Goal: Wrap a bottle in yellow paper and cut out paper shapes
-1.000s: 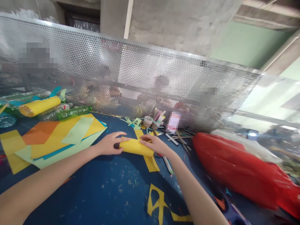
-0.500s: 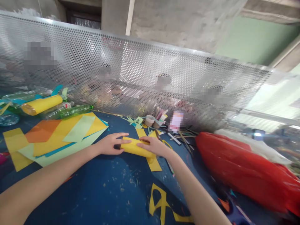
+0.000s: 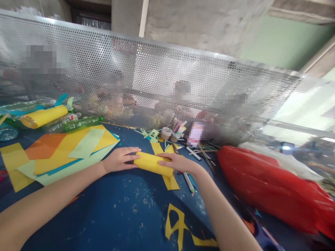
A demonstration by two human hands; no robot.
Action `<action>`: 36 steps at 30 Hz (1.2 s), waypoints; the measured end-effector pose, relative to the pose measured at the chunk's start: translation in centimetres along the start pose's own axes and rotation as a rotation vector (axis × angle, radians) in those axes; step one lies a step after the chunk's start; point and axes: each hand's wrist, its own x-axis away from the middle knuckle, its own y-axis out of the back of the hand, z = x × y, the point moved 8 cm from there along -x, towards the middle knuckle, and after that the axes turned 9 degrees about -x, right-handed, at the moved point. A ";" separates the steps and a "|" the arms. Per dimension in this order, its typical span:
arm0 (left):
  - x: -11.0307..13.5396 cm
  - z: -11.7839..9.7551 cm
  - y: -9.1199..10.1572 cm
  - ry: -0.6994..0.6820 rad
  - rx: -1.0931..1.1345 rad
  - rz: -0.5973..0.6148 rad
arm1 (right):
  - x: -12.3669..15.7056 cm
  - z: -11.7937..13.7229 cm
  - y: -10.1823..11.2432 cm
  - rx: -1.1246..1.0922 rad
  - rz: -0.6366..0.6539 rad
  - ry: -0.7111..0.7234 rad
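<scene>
A yellow paper roll [image 3: 153,164] lies on the blue table [image 3: 117,209], wrapped around something dark that shows at its left end. My left hand [image 3: 119,159] cups that left end, thumb on top and fingers curled round it. My right hand [image 3: 178,162] rests on the right half of the roll, fingers pressing down along its top. A strip of yellow paper [image 3: 169,182] sticks out from under the roll towards me.
Coloured paper sheets [image 3: 62,150] are stacked at the left, with plastic bottles [image 3: 78,124] and another yellow roll [image 3: 43,116] behind them. A red plastic bag [image 3: 267,190] fills the right. Paper scraps, sticks and tape rolls [image 3: 167,134] lie by the perforated metal screen [image 3: 157,83]. Yellow offcuts [image 3: 180,228] sit near me.
Both hands stay on the yellow roll; the paper has been wound tighter round it, and the right fingers have slid slightly along its top.
</scene>
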 end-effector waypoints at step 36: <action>-0.9 0.3 -1.6 0.114 0.052 0.089 | 0.0 -18.4 13.5 0.596 -0.381 -0.353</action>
